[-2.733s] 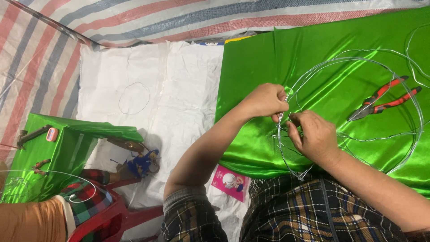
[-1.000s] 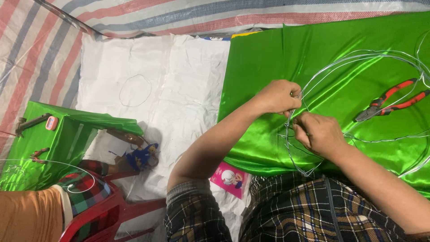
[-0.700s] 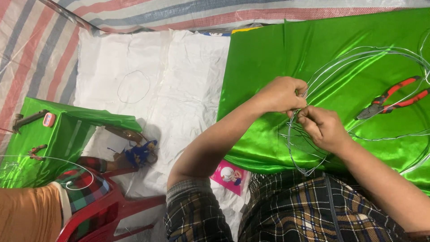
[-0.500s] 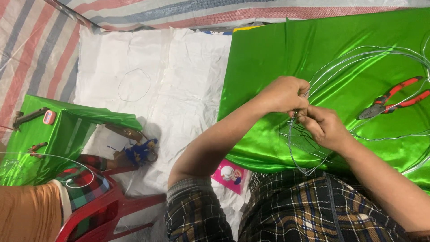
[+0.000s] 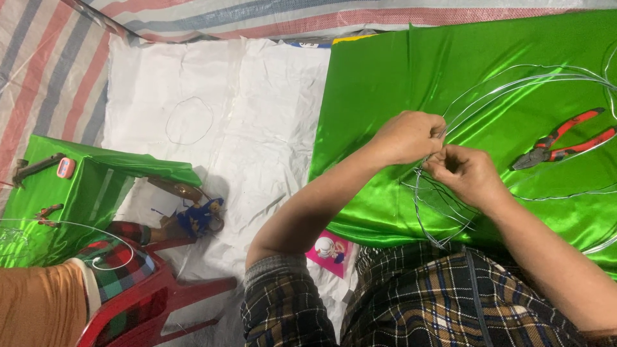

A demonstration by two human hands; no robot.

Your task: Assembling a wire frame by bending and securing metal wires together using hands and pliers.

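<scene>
Pinching the thin wire (image 5: 443,212) over the green cloth (image 5: 385,83), left hand (image 5: 408,136) and right hand (image 5: 464,173) close fingers on it; springy loops could slip free, snagging cloth near the pliers (image 5: 565,138).

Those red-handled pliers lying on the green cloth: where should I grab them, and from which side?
Probably by the two red handles, reaching in from the upper right of the view. The pliers lie flat on the green cloth with the dark jaws pointing lower left toward the right hand, and the handles are splayed apart, so a hand can close round both. Thin wire loops run close by.
</scene>
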